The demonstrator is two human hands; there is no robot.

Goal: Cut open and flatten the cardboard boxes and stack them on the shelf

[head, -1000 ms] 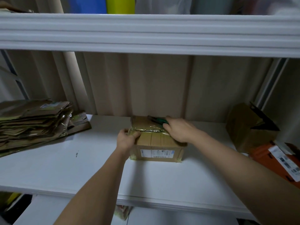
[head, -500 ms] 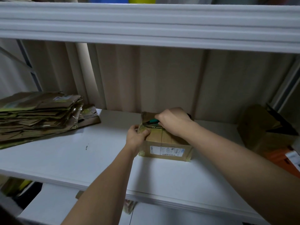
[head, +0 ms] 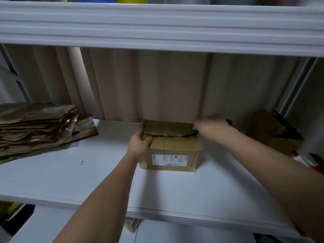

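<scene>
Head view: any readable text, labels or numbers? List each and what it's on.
None legible.
Shipping label on the front of the cardboard box: print and barcode too blurred to read.
Label on top of the flattened cardboard stack: too small and blurred.
Printed scrap beside that stack: unreadable.

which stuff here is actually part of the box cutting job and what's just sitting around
In the job: taped cardboard box, green-handled cutter, left hand, right hand, flattened cardboard stack, shelf.

Lying about: brown box, orange package.
</scene>
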